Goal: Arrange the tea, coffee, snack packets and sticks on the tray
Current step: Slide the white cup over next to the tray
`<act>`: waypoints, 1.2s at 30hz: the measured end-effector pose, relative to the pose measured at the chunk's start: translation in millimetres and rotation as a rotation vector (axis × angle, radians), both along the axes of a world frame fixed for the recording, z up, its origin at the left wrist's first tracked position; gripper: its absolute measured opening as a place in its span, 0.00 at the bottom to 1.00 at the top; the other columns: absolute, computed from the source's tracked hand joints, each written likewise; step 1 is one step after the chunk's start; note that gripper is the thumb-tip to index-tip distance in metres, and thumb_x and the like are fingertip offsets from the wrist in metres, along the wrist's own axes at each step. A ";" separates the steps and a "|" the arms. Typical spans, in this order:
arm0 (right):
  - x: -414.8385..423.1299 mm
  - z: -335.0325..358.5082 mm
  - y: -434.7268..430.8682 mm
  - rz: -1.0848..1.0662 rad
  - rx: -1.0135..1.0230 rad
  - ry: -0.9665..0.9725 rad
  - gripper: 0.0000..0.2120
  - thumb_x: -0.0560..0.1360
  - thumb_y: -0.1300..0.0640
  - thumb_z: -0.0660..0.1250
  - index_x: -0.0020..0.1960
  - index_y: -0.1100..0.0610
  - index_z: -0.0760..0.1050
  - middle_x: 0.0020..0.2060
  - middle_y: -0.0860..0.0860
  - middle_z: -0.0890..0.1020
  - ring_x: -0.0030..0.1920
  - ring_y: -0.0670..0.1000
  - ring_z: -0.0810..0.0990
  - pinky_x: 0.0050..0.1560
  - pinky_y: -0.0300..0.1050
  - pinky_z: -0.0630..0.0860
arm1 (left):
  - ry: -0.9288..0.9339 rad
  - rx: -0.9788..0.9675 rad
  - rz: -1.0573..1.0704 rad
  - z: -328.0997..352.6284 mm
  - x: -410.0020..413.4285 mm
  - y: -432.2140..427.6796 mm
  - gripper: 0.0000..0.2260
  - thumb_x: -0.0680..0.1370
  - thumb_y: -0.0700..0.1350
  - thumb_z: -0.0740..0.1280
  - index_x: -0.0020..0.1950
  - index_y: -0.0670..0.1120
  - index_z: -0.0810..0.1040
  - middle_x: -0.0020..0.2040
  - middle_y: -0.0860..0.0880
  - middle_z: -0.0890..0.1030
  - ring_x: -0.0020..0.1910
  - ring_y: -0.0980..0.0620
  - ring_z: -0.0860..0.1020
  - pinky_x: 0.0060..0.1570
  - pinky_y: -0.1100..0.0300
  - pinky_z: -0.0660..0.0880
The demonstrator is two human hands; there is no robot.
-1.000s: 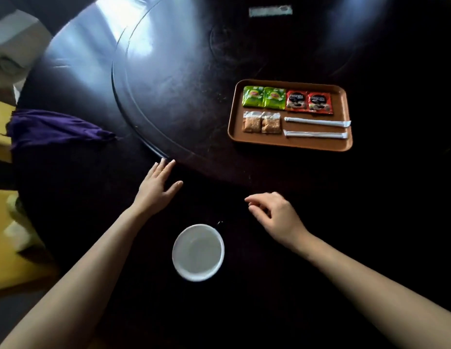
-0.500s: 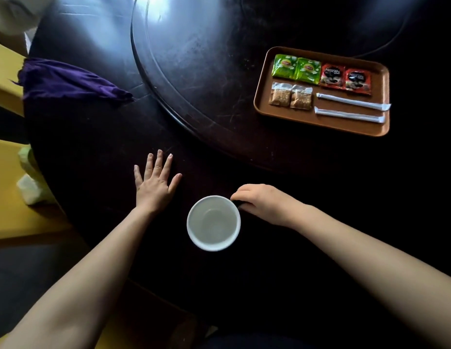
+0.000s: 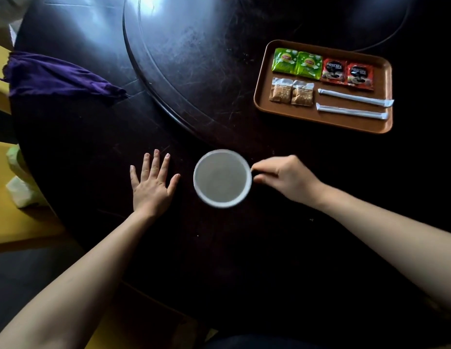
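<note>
A brown tray point(image 3: 386, 76) sits at the upper right of the dark table. On it lie two green tea packets point(image 3: 297, 62), two red coffee packets point(image 3: 347, 74), two brown snack packets point(image 3: 292, 93) and two white wrapped sticks point(image 3: 354, 105). A white cup point(image 3: 222, 178) with a dark handle stands in front of me. My right hand point(image 3: 287, 177) pinches the cup's handle on its right side. My left hand point(image 3: 152, 183) lies flat on the table, fingers spread, just left of the cup and apart from it.
A raised round turntable point(image 3: 184, 59) fills the table's middle, its rim curving between me and the tray. A purple cloth point(image 3: 55, 76) lies at the left edge. Yellow seating point(image 3: 7, 197) and pale bags sit beyond the table's left side.
My right hand reached the cup and closed on its handle. The cup now sits higher in view, closer to the tray. My left hand stayed flat on the table.
</note>
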State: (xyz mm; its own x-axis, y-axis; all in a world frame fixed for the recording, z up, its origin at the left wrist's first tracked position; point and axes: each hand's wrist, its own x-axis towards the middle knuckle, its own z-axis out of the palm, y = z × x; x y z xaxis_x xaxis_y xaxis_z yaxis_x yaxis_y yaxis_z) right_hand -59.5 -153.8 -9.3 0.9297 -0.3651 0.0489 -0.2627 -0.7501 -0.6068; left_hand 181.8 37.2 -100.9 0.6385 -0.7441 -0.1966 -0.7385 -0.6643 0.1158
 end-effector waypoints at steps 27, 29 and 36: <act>121.7 32.4 -126.8 -0.431 0.050 0.042 0.13 0.74 0.59 0.66 0.56 0.64 0.79 0.55 0.61 0.82 0.57 0.57 0.79 0.61 0.47 0.71 | -0.019 0.023 -0.026 -0.6 0.2 1.3 0.30 0.72 0.65 0.36 0.72 0.55 0.38 0.74 0.54 0.37 0.74 0.54 0.35 0.67 0.53 0.25; 121.1 35.9 -127.6 -0.451 0.090 0.052 0.13 0.74 0.58 0.67 0.56 0.62 0.79 0.54 0.60 0.83 0.56 0.56 0.79 0.60 0.47 0.72 | -0.013 0.030 -0.028 -0.2 0.1 1.7 0.31 0.72 0.65 0.36 0.72 0.55 0.38 0.75 0.54 0.38 0.74 0.54 0.34 0.67 0.53 0.25; 118.8 46.8 -125.9 -0.484 0.157 0.184 0.15 0.76 0.54 0.63 0.58 0.61 0.77 0.56 0.59 0.80 0.56 0.58 0.77 0.56 0.47 0.73 | -0.005 0.089 -0.043 6.9 0.8 -4.7 0.30 0.77 0.62 0.43 0.75 0.50 0.41 0.77 0.49 0.41 0.76 0.49 0.38 0.72 0.42 0.38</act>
